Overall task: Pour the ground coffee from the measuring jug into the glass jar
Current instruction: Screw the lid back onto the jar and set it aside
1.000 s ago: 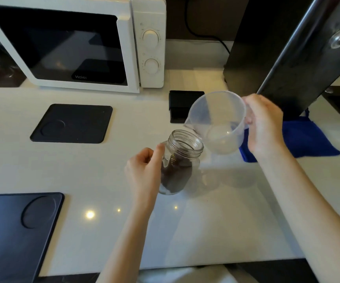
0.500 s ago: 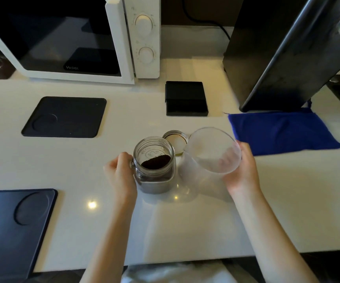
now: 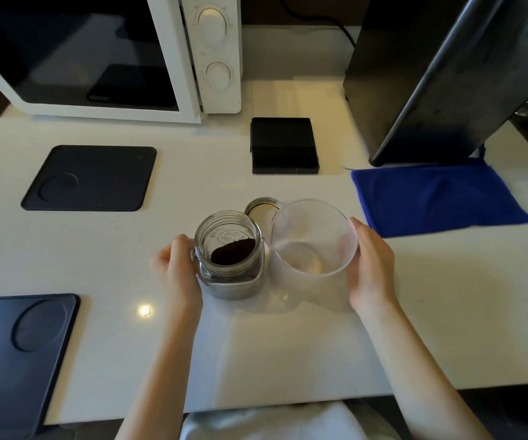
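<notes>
The right hand (image 3: 371,265) is gripping the upright, emptied translucent plastic measuring jug (image 3: 313,246) just right of the coffee-holding clear glass jar (image 3: 228,249), which the left hand (image 3: 178,269) is clasping.

Only one word can be read — "Haier", in pale letters at the lower edge of the dark door of the white microwave (image 3: 107,58), far left on the counter. The glass jar (image 3: 229,249) bears raised lettering and an emblem on its base, too blurred to read. The marks around the microwave's two dials (image 3: 212,21) are likewise too small to make out.
</notes>
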`<action>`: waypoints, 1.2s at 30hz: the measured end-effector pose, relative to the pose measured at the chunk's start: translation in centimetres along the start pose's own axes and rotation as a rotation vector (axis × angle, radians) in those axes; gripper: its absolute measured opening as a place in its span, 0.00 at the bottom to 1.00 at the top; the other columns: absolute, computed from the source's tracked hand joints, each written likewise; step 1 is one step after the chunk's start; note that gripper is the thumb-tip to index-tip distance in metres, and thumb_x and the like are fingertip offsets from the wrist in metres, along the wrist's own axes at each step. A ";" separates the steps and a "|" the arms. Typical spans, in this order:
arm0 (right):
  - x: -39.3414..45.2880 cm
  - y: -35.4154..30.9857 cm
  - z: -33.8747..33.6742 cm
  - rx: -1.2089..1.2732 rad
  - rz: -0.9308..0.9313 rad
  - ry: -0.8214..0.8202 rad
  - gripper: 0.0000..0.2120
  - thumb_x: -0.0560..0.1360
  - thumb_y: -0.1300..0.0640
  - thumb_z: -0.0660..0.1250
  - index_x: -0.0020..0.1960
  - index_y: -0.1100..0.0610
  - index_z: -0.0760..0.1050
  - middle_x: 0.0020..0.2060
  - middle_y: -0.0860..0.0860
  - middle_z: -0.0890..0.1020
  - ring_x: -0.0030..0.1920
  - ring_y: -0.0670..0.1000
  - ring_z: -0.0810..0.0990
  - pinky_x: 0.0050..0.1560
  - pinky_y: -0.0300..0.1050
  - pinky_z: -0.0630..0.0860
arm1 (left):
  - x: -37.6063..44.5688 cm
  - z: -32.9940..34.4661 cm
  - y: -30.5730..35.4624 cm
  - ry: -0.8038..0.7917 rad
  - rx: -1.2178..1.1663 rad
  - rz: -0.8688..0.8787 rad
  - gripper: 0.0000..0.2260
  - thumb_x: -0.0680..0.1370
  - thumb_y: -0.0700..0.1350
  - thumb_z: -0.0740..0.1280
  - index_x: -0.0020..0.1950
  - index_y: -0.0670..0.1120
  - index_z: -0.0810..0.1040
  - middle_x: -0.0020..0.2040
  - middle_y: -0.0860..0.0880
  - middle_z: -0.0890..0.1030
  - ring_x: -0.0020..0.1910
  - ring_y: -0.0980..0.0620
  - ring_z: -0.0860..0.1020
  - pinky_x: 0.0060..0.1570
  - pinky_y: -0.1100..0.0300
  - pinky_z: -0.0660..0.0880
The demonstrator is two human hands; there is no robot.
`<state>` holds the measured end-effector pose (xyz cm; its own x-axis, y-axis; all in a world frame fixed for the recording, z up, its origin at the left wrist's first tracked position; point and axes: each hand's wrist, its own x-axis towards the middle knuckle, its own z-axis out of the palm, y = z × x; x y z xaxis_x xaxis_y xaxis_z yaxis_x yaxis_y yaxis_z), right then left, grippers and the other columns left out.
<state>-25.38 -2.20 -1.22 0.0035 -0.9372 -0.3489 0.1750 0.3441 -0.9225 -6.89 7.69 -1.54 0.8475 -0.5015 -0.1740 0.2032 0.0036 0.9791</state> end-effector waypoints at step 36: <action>9.1 -5.5 8.3 -1.047 -0.458 -1.033 0.32 0.63 0.57 0.78 0.64 0.52 0.69 0.55 0.48 0.77 0.53 0.44 0.76 0.57 0.48 0.75 | -3.9 -6.4 -3.8 -0.248 1.223 0.367 0.29 0.74 0.61 0.47 0.74 0.54 0.58 0.76 0.52 0.57 0.74 0.58 0.46 0.72 0.54 0.40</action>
<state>-18.11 -13.07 2.03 0.8800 -0.4482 -0.1571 -0.3940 -0.5041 -0.7686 -7.80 15.18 -5.29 0.6185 -0.7856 0.0180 -0.7073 -0.5466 0.4484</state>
